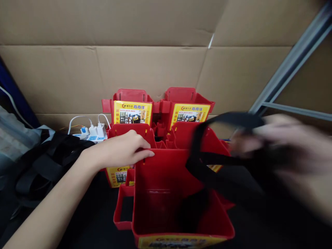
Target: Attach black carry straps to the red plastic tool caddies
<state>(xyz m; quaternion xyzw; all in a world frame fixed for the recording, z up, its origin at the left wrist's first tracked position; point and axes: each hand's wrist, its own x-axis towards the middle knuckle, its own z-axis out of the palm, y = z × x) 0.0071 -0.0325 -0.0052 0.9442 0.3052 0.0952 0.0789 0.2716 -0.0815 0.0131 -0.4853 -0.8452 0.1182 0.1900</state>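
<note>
An open red plastic box [178, 193] with a yellow label stands closest to me. My left hand [121, 149] rests on its far left rim, fingers curled over the edge. My right hand [293, 155] is smeared by motion at the right; it carries black webbing straps [207, 166] that loop over the box's right side. Behind the near box stand more red boxes: one under my left hand [121, 173] and two at the back [132, 107] [188, 107], each with a yellow label.
A cardboard wall [145, 69] closes the back. A white power strip with plugs [90, 133] lies at the left, beside a heap of black straps [46, 162]. A grey metal frame [290, 69] slants at the right. The surface is black.
</note>
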